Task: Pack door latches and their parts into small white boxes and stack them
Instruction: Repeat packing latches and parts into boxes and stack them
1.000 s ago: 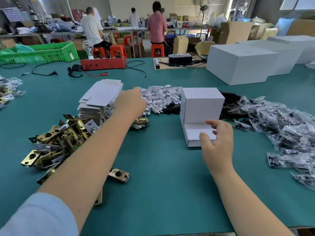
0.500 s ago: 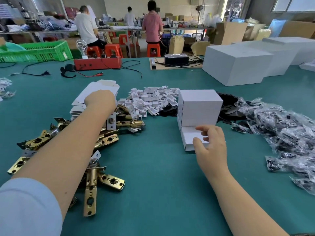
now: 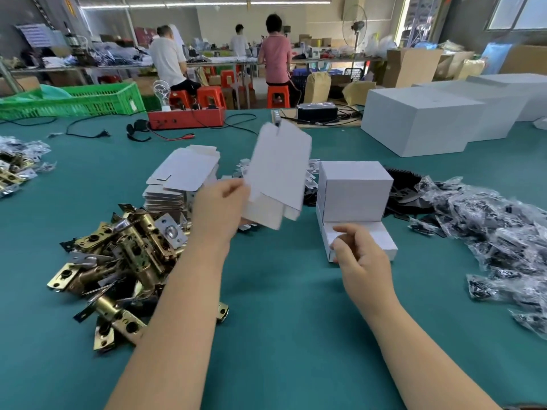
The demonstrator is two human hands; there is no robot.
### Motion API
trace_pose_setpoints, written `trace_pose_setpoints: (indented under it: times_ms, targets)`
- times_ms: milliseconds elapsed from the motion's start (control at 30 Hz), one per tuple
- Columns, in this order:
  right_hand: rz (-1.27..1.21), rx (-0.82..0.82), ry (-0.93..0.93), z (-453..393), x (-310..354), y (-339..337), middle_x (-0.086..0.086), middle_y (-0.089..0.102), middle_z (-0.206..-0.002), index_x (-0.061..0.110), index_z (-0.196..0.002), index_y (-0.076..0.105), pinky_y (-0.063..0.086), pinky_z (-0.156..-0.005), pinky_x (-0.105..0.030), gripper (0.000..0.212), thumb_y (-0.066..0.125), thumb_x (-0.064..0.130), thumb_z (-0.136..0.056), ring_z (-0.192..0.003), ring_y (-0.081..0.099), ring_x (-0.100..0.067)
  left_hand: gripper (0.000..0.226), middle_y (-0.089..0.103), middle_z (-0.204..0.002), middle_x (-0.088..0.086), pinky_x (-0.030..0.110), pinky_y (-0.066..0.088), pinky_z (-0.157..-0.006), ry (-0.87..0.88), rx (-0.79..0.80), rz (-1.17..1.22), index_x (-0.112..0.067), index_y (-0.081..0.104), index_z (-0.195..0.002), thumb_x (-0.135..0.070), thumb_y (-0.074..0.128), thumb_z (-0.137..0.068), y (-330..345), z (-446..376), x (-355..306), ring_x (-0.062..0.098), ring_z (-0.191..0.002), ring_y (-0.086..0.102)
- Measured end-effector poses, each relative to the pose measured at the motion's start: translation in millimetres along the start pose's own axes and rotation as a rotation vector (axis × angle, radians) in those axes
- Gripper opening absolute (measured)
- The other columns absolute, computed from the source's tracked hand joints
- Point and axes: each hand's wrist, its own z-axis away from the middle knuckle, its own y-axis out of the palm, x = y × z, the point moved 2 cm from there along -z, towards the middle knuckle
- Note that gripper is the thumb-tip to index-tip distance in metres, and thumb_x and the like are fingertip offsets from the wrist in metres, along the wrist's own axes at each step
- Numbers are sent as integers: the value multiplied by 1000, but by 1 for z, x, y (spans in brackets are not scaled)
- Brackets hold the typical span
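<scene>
Green work table (image 3: pixel 281 335), wide, seen from the near edge. Large white cartons (image 3: pixel 420 119) stand far right.

Bagged parts (image 3: pixel 503 241), in clear plastic, are heaped along the right side. Brass door latches (image 3: pixel 118 261) are piled near left, lying at all angles. Just beyond them a stack of flat box blanks (image 3: pixel 183 176) is seen, and behind it a scatter of small white folded pieces (image 3: pixel 310 170), partly hidden.

Finished small white boxes (image 3: pixel 353 193) are stacked right of centre; one lower box (image 3: pixel 373 232) juts toward the near side at the foot of the stack.

One flat box blank (image 3: pixel 278 173) is held above the table between the blank stack and the finished stack. It is motion-blurred. Its long axis runs from near to far, tilted up, far end highest.

Left hand (image 3: pixel 220 211): the blank's near-left corner is gripped, apparently pinched between thumb and fingers; the blur leaves the exact finger placement unclear. The sheet extends up and to the right from the grip.

Right hand (image 3: pixel 359 253): held in front of the lower box, fingers loosely curled, nothing held. Contact with the box cannot be confirmed.

Judgement: the blank lies up and left of the right hand, well apart, its free right edge being the nearest part. Opening it into a box would need that gap closed by the right hand.
</scene>
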Motion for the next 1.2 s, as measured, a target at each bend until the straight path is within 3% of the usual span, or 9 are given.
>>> trace_pose_setpoints:
  times_ms: [100, 200, 333, 433, 533, 733, 867, 1033, 1200]
  targets:
    - [-89, 57, 40, 2, -2, 3, 10, 62, -83, 46, -114, 47, 51, -71, -21, 28, 52, 24, -96, -69, 60, -4, 26, 76, -84, -2, 27, 58, -57, -247, 314, 376, -10, 66, -105, 7, 57, -89, 17, 26, 22, 12, -75, 70]
    - [-160, 51, 55, 1, -1, 2, 18, 67, -89, 35, -115, 53, 50, -64, -17, 24, 52, 20, -97, -74, 62, 2, 50, 75, -97, 5, 34, 61, -69, -178, 499, 237, -27, 58, -120, 6, 65, -83, 24, 36, 37, 19, -88, 72]
    - [-56, 97, 35, 1, -1, 0, 24, 64, -103, 37, -120, 50, 51, -73, -16, 33, 56, 18, -94, -94, 60, 1, 46, 75, -92, -10, 25, 55, -65, -32, 447, -84, -47, 60, -106, -11, 74, -82, 35, 46, 40, 12, -84, 70]
    - [18, 125, 20, 3, -1, 1, 31, 49, -118, 32, -135, 34, 39, -79, 0, 63, 69, 16, -85, -104, 47, 19, 35, 74, -89, -12, 32, 58, -74, 2, 422, -266, -43, 65, -106, -22, 77, -80, 39, 49, 47, 11, -82, 69]
    - [78, 129, 11, 1, -3, 1, 37, 40, -120, 27, -144, 26, 32, -78, 6, 76, 69, 13, -84, -103, 39, 28, 32, 71, -87, -11, 15, 50, -66, 44, 473, -377, -36, 67, -108, -25, 75, -79, 39, 50, 50, 1, -68, 60]
    - [159, 183, 17, 2, -5, 4, 39, 41, -118, 33, -149, 15, 39, -80, -7, 81, 66, 25, -88, -101, 45, 17, 20, 67, -85, -10, 8, 43, -56, 17, 463, -480, -29, 66, -97, -26, 67, -77, 41, 52, 54, 2, -70, 58]
    - [-35, 168, 67, 1, -3, 1, 42, 49, -120, 39, -147, 27, 39, -83, -8, 60, 49, 52, -92, -109, 46, 18, 35, 73, -86, -12, 30, 58, -75, -66, 520, -421, -32, 70, -102, -34, 61, -67, 41, 51, 52, 11, -80, 68]
    - [18, 115, 61, -2, -4, -3, 31, 54, -120, 38, -144, 31, 42, -81, -14, 46, 37, 44, -99, -107, 51, 9, 38, 75, -87, -13, 42, 61, -76, -86, 555, -304, -41, 70, -99, -29, 56, -65, 42, 55, 49, 18, -86, 71]
    - [-207, 20, 178, -3, -1, -6, 35, 65, -86, 40, -92, 61, 44, -72, -8, 29, 34, 36, -103, -85, 58, 13, 44, 72, -93, -24, 37, 59, -84, -60, 599, -314, -39, 69, -107, -31, 55, -66, 40, 59, 43, 3, -88, 68]
